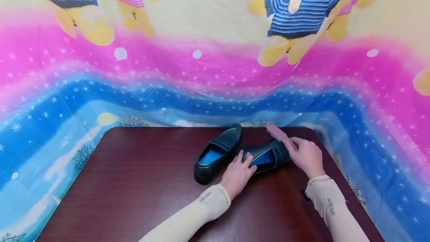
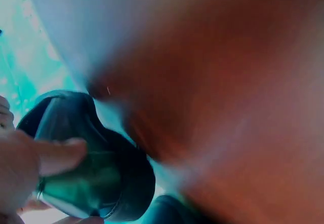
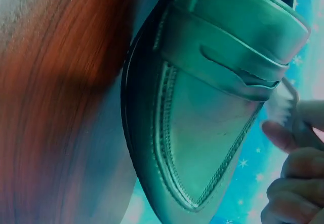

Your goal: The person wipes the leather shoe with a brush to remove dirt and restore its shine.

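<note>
A dark green loafer (image 1: pixel 279 154) with a blue insole lies at the back right of the table, toe pointing right. My left hand (image 1: pixel 236 174) holds its heel end; in the left wrist view the thumb lies across the heel (image 2: pixel 132 183). A pink brush (image 1: pixel 278 133) with short bristles is in my right hand (image 1: pixel 307 156), gripped by the handle, its head raised over the far side of the shoe. The right wrist view has the loafer's strap and stitched toe (image 3: pixel 212 138) up close, with the brush (image 3: pixel 278 105) partly hidden behind it.
The matching loafer (image 1: pixel 230 139) stands just left, toe toward the table's back edge. The brown table (image 1: pixel 141 182) has rounded far corners. Behind and around it hangs a printed cloth (image 1: pixel 201 74) with bears and snowflakes. A small dark object (image 1: pixel 305 195) shows beside the right cuff.
</note>
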`<action>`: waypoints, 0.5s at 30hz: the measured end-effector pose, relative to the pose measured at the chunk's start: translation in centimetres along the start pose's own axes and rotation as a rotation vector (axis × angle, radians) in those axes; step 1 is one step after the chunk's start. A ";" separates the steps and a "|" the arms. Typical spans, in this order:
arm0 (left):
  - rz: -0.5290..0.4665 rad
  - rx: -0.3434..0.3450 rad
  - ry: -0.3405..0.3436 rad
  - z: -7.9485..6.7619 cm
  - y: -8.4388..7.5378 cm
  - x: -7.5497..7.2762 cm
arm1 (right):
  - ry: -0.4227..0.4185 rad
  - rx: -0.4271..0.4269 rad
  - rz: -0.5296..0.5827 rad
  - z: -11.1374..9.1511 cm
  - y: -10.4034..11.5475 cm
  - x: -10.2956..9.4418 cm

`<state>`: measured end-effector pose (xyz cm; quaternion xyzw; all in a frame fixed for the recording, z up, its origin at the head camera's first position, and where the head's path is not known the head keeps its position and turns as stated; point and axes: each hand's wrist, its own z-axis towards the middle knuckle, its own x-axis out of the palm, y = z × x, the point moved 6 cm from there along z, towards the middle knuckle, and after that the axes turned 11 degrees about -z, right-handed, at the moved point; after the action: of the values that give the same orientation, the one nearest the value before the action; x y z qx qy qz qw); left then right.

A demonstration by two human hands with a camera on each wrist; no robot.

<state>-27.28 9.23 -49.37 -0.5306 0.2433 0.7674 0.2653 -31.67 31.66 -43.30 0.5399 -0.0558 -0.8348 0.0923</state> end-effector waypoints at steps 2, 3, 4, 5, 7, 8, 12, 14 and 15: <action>-0.038 0.020 -0.036 -0.7 -0.1 -0.2 | 0.017 -0.015 0.013 -0.1 0.1 0.2; -0.063 0.030 -0.057 -1.1 -0.2 -0.3 | 0.021 -0.020 0.018 -0.2 0.1 0.3; -0.085 0.043 -0.079 -1.4 -0.3 -0.4 | 0.024 -0.021 0.026 -0.3 0.2 0.5; -0.102 0.055 -0.103 -1.6 -0.4 -0.6 | 0.022 -0.023 0.032 -0.4 0.2 0.6; -0.126 0.076 -0.138 -2.2 -0.6 -0.7 | 0.014 -0.025 0.043 -0.6 0.1 0.9; -0.144 0.080 -0.153 -2.4 -0.7 -0.8 | 0.012 -0.026 0.050 -0.8 0.1 1.1; -0.314 0.025 -0.164 -3.1 -0.4 -1.1 | 0.006 -0.037 0.053 -1.1 0.3 1.4; -0.432 -0.062 -0.204 -3.3 0.4 -1.4 | 0.010 -0.037 0.052 -1.1 0.4 1.3; -0.491 -0.120 -0.219 -3.4 0.8 -1.6 | 0.012 -0.037 0.048 -1.2 0.4 1.3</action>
<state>-25.04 6.20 -48.89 -0.5024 0.0316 0.7458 0.4362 -31.08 31.02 -44.81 0.5415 -0.0526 -0.8300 0.1227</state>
